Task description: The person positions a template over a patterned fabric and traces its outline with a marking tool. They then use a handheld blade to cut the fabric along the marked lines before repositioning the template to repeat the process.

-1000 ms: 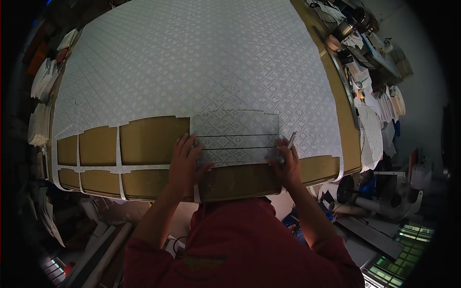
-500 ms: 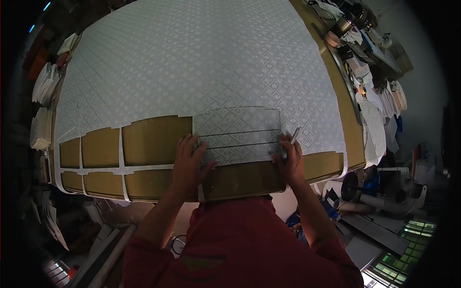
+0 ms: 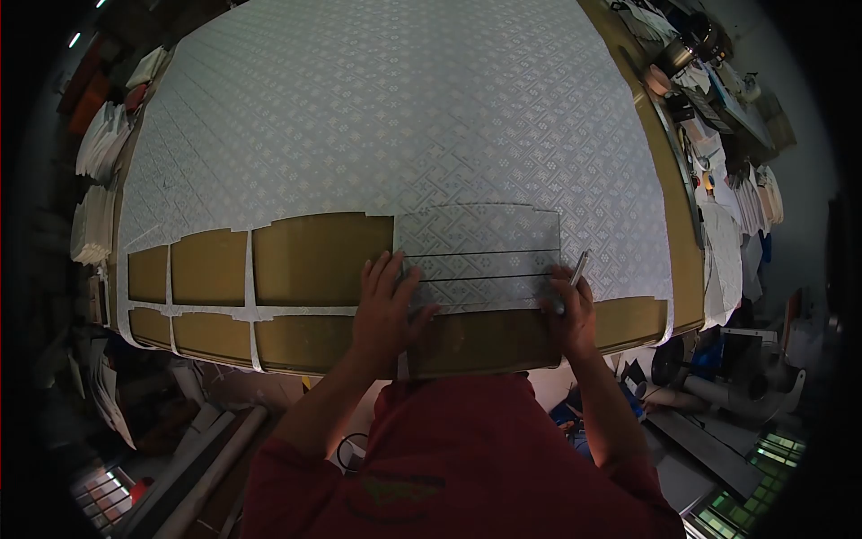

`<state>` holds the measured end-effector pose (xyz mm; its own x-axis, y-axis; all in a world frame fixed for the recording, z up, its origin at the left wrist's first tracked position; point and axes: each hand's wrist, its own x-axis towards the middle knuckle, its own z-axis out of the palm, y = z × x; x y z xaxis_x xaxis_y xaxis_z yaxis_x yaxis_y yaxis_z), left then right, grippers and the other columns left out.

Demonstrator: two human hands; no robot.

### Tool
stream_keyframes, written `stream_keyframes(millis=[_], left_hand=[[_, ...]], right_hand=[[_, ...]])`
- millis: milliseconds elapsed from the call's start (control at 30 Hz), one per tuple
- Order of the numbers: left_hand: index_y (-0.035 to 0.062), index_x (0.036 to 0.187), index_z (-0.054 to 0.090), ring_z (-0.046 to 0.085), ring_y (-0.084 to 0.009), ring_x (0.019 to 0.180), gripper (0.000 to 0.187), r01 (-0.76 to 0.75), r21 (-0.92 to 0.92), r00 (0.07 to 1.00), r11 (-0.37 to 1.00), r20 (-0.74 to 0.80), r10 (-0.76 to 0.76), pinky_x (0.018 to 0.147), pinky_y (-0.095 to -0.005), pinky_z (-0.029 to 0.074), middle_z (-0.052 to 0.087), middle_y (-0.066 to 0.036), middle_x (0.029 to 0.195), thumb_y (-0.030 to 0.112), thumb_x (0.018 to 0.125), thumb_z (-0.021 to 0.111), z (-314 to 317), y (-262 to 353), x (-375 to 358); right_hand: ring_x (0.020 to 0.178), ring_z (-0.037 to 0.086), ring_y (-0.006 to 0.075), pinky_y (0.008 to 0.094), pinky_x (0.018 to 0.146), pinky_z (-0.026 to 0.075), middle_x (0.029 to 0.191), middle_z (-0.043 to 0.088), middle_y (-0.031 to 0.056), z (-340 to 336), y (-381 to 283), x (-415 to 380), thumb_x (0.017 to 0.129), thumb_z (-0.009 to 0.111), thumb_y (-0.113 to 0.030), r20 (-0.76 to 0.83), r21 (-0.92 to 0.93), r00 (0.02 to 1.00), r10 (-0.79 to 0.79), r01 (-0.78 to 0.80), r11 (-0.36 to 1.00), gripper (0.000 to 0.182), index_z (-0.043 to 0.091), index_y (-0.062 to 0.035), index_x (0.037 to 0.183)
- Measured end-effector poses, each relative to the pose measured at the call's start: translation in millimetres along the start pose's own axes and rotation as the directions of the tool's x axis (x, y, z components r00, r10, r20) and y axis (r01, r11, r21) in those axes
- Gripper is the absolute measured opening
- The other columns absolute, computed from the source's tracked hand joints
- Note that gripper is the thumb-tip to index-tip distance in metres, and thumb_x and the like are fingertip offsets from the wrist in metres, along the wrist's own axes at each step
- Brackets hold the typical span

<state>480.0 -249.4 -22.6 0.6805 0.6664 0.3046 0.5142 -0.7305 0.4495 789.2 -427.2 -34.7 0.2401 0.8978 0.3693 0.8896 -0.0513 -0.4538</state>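
Observation:
A light patterned fabric sheet (image 3: pixel 377 117) lies spread over a large table, with several pieces cut out along its near edge. A clear template (image 3: pixel 480 242) with black lines across it rests on the sheet, its left side next to a cut-out. My left hand (image 3: pixel 386 301) lies with spread fingers at the template's left edge. At the right edge, my right hand (image 3: pixel 575 314) has its fingers bent around a slim silver pen-like tool (image 3: pixel 582 263), which points up and away. Its fingertips touch the template's lower right side.
Brown table surface (image 3: pixel 314 260) shows through the cut-outs. A long metal ruler (image 3: pixel 680 175) lies along the right table edge. Stacks of white paper or cloth (image 3: pixel 105 144) stand to the left. Tools and sheets crowd the right, and rolls (image 3: pixel 205 476) lean below left.
The head view has turned a little left, so everything appears farther right. Both hands stay at the template's sides, and the silver tool remains in the right hand.

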Motion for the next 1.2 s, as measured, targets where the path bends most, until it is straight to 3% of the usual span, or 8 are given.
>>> stream_keyframes(millis=[367, 500, 1200], left_hand=[[0.0034, 0.133, 0.063, 0.044, -0.0460, 0.142, 0.064, -0.016, 0.005, 0.999, 1.000, 0.034, 0.016, 0.119, -0.0630, 0.031, 0.049, -0.025, 0.151, 0.039, 0.084, 0.083, 1.5, -2.7, 0.9], [0.0041, 0.134, 0.062, 0.045, -0.0460, 0.142, 0.064, -0.029, 0.093, 0.996, 0.995, 0.090, 0.021, 0.120, -0.0634, 0.030, 0.050, -0.024, 0.152, 0.040, 0.085, 0.082, -7.3, -1.3, 3.2], [0.0071, 0.135, 0.062, 0.046, -0.0440, 0.141, 0.065, -0.011, 0.054, 0.998, 0.998, 0.067, 0.008, 0.119, -0.0644, 0.030, 0.049, -0.022, 0.152, 0.039, 0.083, 0.085, -4.6, -4.5, 4.1]], right_hand=[[0.119, 0.067, 0.0429, 0.0487, 0.097, 0.056, 0.129, 0.069, 0.0221, -2.5, 0.1, 4.6, 0.078, 0.081, 0.000, -0.019, 0.085, 0.999, -0.047, 0.048, 0.995, 0.050, 0.056, -0.0053, 0.122], [0.120, 0.067, 0.0423, 0.0482, 0.098, 0.057, 0.130, 0.069, 0.0210, -1.1, -2.4, 3.1, 0.079, 0.081, -0.001, -0.049, 0.065, 0.998, -0.042, 0.045, 0.997, 0.050, 0.057, -0.0061, 0.122], [0.123, 0.067, 0.0424, 0.0481, 0.100, 0.057, 0.130, 0.072, 0.0187, 0.6, -2.3, 1.7, 0.080, 0.084, -0.004, -0.008, 0.043, 1.000, -0.005, 0.006, 0.999, 0.046, 0.058, -0.0070, 0.118]])
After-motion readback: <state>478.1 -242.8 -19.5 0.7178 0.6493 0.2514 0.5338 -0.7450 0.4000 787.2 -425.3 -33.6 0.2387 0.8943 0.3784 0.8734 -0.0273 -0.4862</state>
